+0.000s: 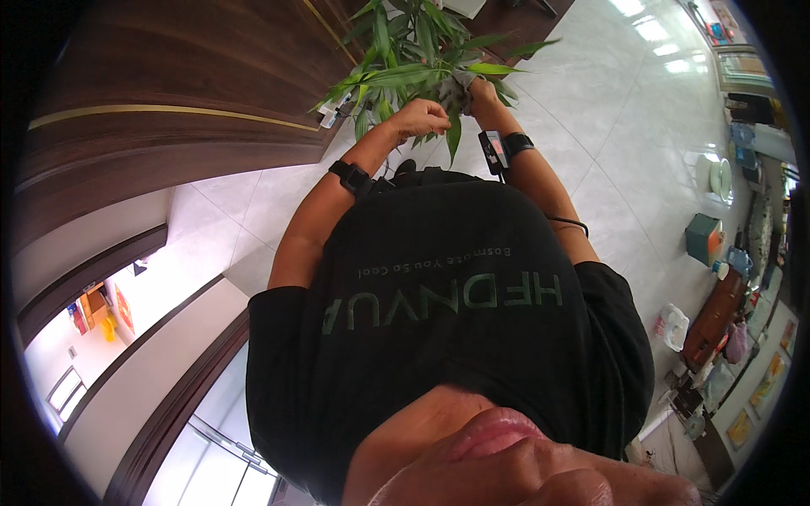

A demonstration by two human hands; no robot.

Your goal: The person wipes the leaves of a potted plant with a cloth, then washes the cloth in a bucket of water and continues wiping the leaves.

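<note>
A leafy green potted-type plant point(405, 76) with long pointed leaves stands at the top centre; its base is hidden. My right hand point(484, 96) is closed on a crumpled grey cloth point(457, 90) among the leaves. Left of it, my left hand point(423, 119) is bent with its fingers curled, and its fingertips meet the edge of a hanging leaf point(454, 140). Whether they pinch that leaf is not clear. Black bands with small devices are strapped to both forearms.
A dark wood panel with gold trim point(190, 111) rises at the left, close to the plant. A dark wooden surface point(516, 25) lies beyond it. At the far right are a green box point(704, 239), a white plastic bag point(672, 327) and a brown wooden bench or table point(715, 316).
</note>
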